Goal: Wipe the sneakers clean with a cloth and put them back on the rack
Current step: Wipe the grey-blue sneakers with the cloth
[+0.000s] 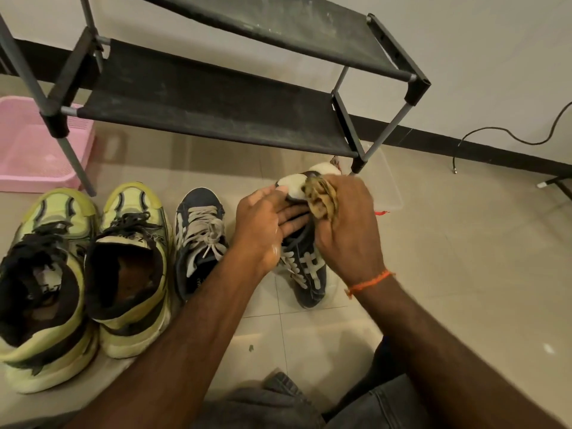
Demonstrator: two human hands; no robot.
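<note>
A dark blue sneaker (309,274) with white stripes and laces stands on the floor at centre right, its white toe cap pointing at the rack. My left hand (266,221) holds its left side, fingers laid across the upper. A crumpled yellowish patterned cloth (318,198) is gripped in my right hand (346,224) and pressed against the toe area. The matching blue sneaker (199,239) sits just left of my left forearm. Two yellow-green sneakers (43,286) (133,267) stand side by side at the far left. The black two-tier shoe rack (216,119) stands behind them with bare shelves.
A pink plastic tray (34,150) lies on the floor behind the rack's left leg. A clear plastic lid or bin (387,181) sits by the rack's right leg. A black cable (495,134) trails along the wall at right. My knees in dark trousers (309,404) fill the bottom edge.
</note>
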